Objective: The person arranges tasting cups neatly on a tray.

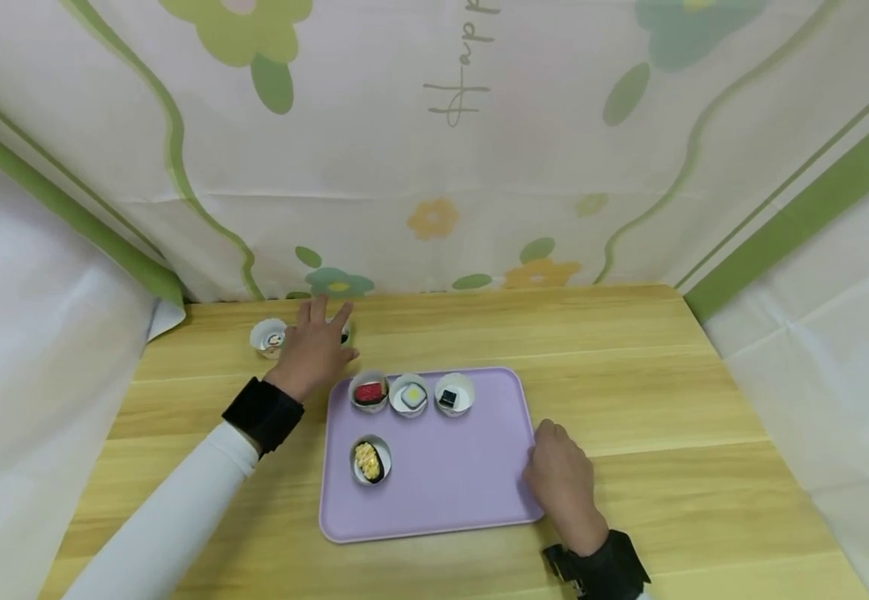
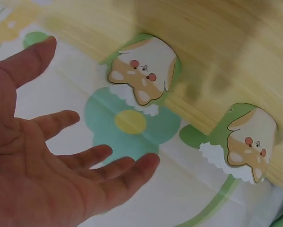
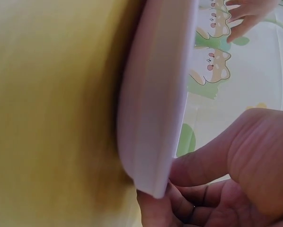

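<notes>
My left hand (image 1: 317, 350) is spread over the back left of the table, fingers apart and holding nothing. Beside it is a small paper cup (image 1: 267, 335), and a second one is mostly hidden behind the fingers; the left wrist view shows both paper cups (image 2: 151, 66) with a cartoon dog print. My right hand (image 1: 561, 479) pinches the right rim of a lavender tray (image 1: 449, 483) between thumb and fingers. Three paper cups line the tray's back: one with a red-topped sushi piece (image 1: 369, 393), one with a white-and-yellow piece (image 1: 413, 396), one with a black piece (image 1: 447, 398).
Toward the tray's front left sits another cup with a yellow-topped sushi piece (image 1: 368, 462). Under everything is a light wooden table (image 1: 659, 400). A floral cloth (image 1: 374, 150) hangs along the table's back edge, with white cloth on both sides.
</notes>
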`<state>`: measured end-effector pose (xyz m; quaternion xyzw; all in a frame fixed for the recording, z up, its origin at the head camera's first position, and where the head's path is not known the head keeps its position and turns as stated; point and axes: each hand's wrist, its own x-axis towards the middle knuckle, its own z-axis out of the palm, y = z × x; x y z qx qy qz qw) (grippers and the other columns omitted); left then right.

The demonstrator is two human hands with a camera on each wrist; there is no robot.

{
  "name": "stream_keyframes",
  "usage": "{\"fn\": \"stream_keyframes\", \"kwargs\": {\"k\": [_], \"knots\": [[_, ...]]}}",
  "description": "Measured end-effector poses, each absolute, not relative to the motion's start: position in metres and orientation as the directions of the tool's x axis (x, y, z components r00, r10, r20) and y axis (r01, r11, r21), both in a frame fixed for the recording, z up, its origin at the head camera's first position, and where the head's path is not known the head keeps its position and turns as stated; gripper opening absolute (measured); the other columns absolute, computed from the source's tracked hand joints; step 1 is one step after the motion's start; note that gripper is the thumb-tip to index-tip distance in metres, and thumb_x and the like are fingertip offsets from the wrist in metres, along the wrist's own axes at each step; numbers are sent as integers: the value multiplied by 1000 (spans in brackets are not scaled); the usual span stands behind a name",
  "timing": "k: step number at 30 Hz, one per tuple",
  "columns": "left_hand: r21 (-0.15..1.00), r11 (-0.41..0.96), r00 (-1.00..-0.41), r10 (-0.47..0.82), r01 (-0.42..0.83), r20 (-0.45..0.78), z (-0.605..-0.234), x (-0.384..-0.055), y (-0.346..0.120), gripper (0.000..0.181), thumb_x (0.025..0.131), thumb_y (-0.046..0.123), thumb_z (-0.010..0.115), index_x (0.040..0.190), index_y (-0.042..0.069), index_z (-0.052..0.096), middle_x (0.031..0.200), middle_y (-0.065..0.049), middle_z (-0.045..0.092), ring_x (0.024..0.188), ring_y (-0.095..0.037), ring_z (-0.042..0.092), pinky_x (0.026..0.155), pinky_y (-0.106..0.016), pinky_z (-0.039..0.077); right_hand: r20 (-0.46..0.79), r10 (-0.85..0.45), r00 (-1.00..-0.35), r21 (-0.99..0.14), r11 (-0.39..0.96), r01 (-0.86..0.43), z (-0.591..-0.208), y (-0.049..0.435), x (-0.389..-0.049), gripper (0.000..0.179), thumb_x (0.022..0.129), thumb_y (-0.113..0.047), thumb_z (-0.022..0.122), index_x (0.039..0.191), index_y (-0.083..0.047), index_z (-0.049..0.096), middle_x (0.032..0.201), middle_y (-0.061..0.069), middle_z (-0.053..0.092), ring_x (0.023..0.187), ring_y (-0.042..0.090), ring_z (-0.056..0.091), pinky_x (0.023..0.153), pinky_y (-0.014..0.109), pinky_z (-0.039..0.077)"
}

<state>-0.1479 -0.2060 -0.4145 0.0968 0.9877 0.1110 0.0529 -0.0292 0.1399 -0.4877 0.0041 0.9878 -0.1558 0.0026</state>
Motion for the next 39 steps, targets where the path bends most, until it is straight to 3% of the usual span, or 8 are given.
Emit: {"fn": "stream_keyframes", "kwargs": {"k": [8, 14, 17, 21, 31, 39], "knots": [[205, 970, -975, 162, 129, -153, -426, -166, -197, 69, 91, 24, 64, 149, 3, 35, 151, -34, 17, 135, -54, 20, 92, -73, 33, -2, 19, -1000, -309, 951, 18, -489, 141, -29, 10, 84, -3, 62, 86, 3, 55, 69, 9, 49, 54, 20, 48, 44, 34, 43], [207, 973, -970, 140, 99, -197, -430, -165, -196, 56, 81, 5, 65, 134, -2, 50, 136, -35, 36, 123, -55, 33, 83, -73, 39, 11, 16, -1000, -307, 952, 12, -490, 136, -26, 10, 82, -2, 62, 83, 2, 53, 68, 8, 48, 53, 20, 47, 44, 35, 42], [207, 973, -974, 140, 102, -180, -434, -164, -196, 46, 77, -1, 64, 122, -6, 56, 125, -34, 42, 114, -53, 38, 72, -66, 47, 17, 15, -1000, -305, 952, 9, -490, 135, -26, 10, 81, -2, 62, 83, 2, 53, 68, 8, 47, 54, 20, 47, 44, 36, 41], [220, 970, -980, 137, 104, -143, -440, -166, -197, 38, 78, -6, 58, 116, -9, 57, 119, -34, 42, 107, -50, 39, 61, -53, 52, 30, 13, -999, -309, 951, 3, -489, 135, -25, 11, 81, -2, 63, 83, 2, 53, 68, 8, 47, 54, 21, 47, 44, 36, 41], [229, 965, -981, 156, 127, -113, -436, -165, -204, 30, 85, -10, 50, 113, -10, 59, 113, -34, 44, 104, -50, 40, 62, -49, 53, 38, 7, -999, -318, 948, -5, -489, 133, -25, 10, 81, -1, 62, 82, 2, 52, 67, 7, 46, 54, 20, 45, 44, 35, 39], [287, 945, -977, 191, 156, -98, -420, -161, -210, 25, 87, -11, 45, 104, -7, 63, 110, -32, 46, 97, -46, 38, 64, -45, 47, 53, 5, -999, -298, 955, -12, -490, 133, -25, 11, 81, 0, 61, 78, 1, 50, 65, 7, 44, 51, 19, 44, 42, 33, 39]]}}
